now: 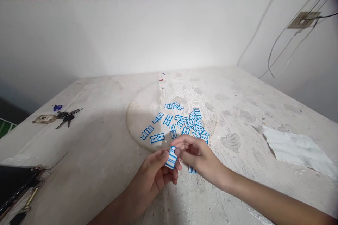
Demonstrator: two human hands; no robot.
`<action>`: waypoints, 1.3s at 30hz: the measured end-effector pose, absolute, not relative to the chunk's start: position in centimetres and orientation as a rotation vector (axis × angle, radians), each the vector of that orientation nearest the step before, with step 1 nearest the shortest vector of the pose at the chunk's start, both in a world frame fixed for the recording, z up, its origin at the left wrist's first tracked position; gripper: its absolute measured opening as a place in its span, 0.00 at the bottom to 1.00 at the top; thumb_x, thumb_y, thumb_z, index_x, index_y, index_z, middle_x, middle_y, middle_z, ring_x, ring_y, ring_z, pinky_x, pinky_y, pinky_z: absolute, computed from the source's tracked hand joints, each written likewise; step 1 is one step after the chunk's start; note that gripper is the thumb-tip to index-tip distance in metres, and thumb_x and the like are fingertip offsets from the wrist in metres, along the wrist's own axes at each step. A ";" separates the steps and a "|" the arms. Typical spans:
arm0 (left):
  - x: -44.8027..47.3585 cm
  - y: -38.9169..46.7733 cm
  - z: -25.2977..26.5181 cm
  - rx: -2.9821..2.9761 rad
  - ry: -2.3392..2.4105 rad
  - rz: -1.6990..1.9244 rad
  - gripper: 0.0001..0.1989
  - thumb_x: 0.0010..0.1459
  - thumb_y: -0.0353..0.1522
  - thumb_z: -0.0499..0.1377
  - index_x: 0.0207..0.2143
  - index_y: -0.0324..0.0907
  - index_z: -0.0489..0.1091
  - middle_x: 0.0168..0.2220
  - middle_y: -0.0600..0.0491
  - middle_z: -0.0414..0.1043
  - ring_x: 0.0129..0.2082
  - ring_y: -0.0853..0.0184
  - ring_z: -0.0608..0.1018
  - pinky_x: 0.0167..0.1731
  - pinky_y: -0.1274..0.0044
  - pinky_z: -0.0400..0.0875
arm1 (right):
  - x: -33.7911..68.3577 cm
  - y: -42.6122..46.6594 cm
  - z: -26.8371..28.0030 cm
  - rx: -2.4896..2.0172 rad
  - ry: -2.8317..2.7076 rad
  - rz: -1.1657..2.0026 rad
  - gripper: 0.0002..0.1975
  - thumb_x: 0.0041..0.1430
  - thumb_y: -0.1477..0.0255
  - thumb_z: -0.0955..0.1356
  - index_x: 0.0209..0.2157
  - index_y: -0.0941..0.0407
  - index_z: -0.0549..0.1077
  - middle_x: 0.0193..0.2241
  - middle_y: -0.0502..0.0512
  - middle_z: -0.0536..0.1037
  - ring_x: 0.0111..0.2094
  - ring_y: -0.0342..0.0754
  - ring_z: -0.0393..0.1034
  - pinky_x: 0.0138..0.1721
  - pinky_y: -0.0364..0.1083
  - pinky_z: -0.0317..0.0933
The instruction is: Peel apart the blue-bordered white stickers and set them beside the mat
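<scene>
Low in the middle of the view, both hands are on a small white piece with blue edges and blue bands point(171, 158). Its exact kind cannot be made out. My left hand point(155, 170) pinches its left side, thumb on the face and fingers curled beneath. From the right, my right hand point(196, 154) closes thumb and fingers on its upper corner. Just beyond my hands, many similar blue-outlined pieces point(168, 120) lie scattered on the table, heaped toward the right. Another blue-edged piece point(192, 169) shows partly under my right wrist.
The pale, patterned table point(105, 140) runs back to a white wall. Keys with a round fob point(66, 116) lie at left, near a black item point(18, 182). A white sheet point(295, 147) lies at right. Cables hang by a wall socket point(301, 20).
</scene>
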State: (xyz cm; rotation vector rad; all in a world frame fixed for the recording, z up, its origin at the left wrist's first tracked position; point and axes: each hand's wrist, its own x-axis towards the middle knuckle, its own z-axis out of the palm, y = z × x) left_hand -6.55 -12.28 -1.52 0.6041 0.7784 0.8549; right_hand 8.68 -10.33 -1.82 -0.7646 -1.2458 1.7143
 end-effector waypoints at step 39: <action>-6.9 -12.4 -1.0 0.675 0.697 0.706 0.15 0.57 0.37 0.54 0.29 0.35 0.74 0.19 0.53 0.64 0.15 0.77 0.62 0.16 0.84 0.62 | 10.4 -8.5 -2.8 -0.491 -1.222 2.117 0.09 0.54 0.69 0.71 0.32 0.61 0.72 0.22 0.48 0.70 0.20 0.38 0.65 0.22 0.39 0.58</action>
